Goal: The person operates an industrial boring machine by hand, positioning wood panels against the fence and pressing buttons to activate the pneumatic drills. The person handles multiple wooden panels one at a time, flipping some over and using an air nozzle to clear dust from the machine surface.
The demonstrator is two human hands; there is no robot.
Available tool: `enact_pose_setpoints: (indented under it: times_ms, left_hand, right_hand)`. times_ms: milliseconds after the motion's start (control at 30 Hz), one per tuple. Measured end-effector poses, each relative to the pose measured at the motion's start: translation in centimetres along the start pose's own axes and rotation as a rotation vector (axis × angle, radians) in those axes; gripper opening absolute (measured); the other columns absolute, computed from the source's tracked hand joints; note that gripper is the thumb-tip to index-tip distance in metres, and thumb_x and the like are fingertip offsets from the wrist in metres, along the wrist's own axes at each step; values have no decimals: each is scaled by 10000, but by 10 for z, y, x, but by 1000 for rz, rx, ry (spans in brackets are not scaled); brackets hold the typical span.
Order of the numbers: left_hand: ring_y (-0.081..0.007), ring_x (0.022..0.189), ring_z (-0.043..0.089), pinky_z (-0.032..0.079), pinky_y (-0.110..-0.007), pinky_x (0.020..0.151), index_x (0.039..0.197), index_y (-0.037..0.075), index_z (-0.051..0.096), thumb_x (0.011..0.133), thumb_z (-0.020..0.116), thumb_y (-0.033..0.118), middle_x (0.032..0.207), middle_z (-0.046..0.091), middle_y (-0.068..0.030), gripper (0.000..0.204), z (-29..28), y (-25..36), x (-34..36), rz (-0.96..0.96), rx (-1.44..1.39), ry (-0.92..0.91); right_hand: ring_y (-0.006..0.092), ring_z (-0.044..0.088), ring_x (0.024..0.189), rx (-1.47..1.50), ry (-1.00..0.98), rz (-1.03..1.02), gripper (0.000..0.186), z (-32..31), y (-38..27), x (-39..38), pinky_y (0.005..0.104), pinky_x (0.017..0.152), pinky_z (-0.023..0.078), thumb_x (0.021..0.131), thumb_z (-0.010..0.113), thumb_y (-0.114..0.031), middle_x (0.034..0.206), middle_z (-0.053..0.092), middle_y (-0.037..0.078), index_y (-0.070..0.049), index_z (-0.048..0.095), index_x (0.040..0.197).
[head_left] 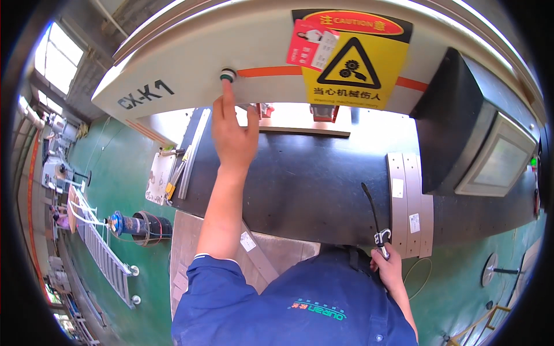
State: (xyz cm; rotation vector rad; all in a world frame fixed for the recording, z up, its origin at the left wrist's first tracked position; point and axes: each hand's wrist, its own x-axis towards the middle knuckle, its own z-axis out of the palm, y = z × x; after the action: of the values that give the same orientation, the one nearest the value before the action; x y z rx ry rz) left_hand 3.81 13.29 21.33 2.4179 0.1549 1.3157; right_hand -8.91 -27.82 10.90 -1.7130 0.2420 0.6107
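Observation:
My left hand [235, 134] reaches up to the machine's pale front panel. Its index fingertip touches a round green push button [228, 75], and the thumb stands apart with nothing held. At the lower right, beside my body, my right hand [388, 265] is closed around an air blow gun [382, 237]. The gun's long thin black nozzle points up over the dark machine table [288, 173]. Behind my left hand, a light wooden strip [306, 126] lies below a red clamp [324, 113].
A black control box [461, 127] with a screen juts out at right. Grey-brown panels [411, 202] with white labels lie beneath it. On the left are a yellow utility knife [171, 187], a blue-and-black canister [138, 225] and a wheeled roller conveyor [104, 245]. A yellow warning sign [349, 66] marks the panel.

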Motion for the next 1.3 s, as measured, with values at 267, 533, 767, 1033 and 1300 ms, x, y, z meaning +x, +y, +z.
enact_pose_setpoints:
  times_ms: [267, 533, 767, 1033, 1300]
  left_hand:
    - [-267, 763, 583, 487, -358, 667, 1398, 24, 439, 829, 572, 77, 923, 608, -131, 587, -4, 11, 7, -23, 104, 6]
    - [-188, 725, 596, 490, -325, 698, 1302, -4, 506, 834, 598, 83, 1041, 647, -116, 485, -29, 18, -7, -130, -85, -60]
    - [-290, 984, 601, 482, -360, 877, 1357, 27, 457, 858, 655, 244, 1235, 565, -184, 579, -50, -28, -126, -376, -8, -847]
    - [-412, 1290, 416, 376, -420, 1058, 1392, 19, 423, 834, 640, 448, 1397, 420, -269, 736, -62, 5, -212, -453, 199, -1302]
    - [-534, 1355, 255, 340, -502, 1080, 1462, -16, 259, 638, 779, 590, 1470, 198, -386, 1147, -44, 54, -224, -403, 501, -1452]
  right_hand:
    - [86, 546, 554, 10, -30, -18, 179, 4, 6, 0, 241, 517, 435, 877, 656, -148, 647, 561, 20, -27, 541, 813]
    - [83, 555, 579, -30, -101, -10, 191, 7, 10, -5, 246, 548, 448, 881, 660, -168, 649, 568, 15, -30, 550, 810]
    - [83, 562, 587, -51, -129, -4, 193, 7, 16, -9, 250, 556, 454, 881, 664, -175, 648, 578, 19, -23, 560, 824]
    - [86, 556, 552, -23, -11, 47, 206, -2, 29, -5, 253, 531, 453, 884, 654, -201, 630, 567, 18, -21, 571, 828]
    - [89, 537, 517, -50, -16, 132, 219, -14, 25, -3, 255, 479, 436, 887, 645, -217, 604, 552, 20, -14, 568, 855]
